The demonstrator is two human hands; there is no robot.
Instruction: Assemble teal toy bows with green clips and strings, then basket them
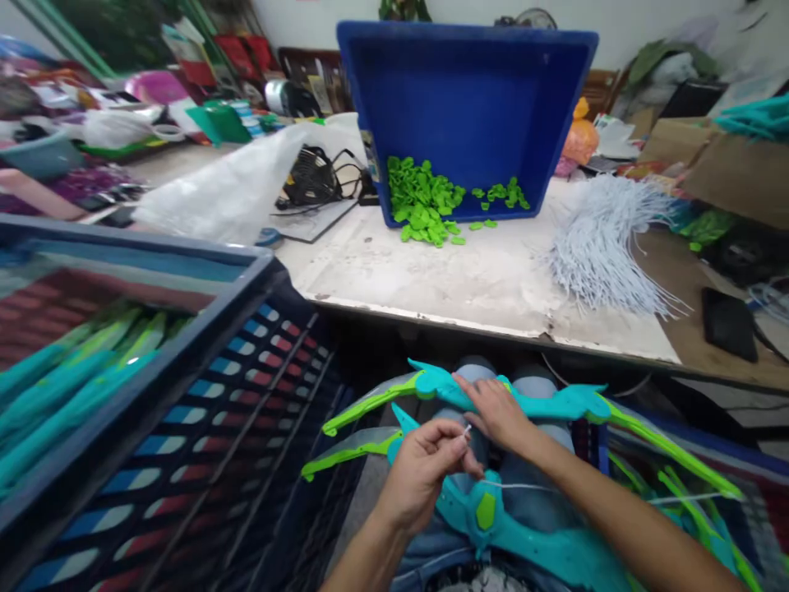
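Note:
Two teal and lime-green plastic toy bows lie across my lap. My left hand (428,469) is closed in a pinch on the end of a white string (523,486); the string runs to the right under my right forearm. The nearer toy bow (523,526) lies beneath that hand, its left part covered by it. On the farther toy bow (558,403), my right hand (498,413) rests with its fingers over the middle of the grip; its fingertips are partly hidden.
At left, a dark blue crate (246,345) holds more bows. Bows also lie at lower right. On the table (419,288) a tipped blue bin (468,107) holds small green parts (425,201). A bundle of white strings (607,238) lies at right, near a black phone-like object (728,322).

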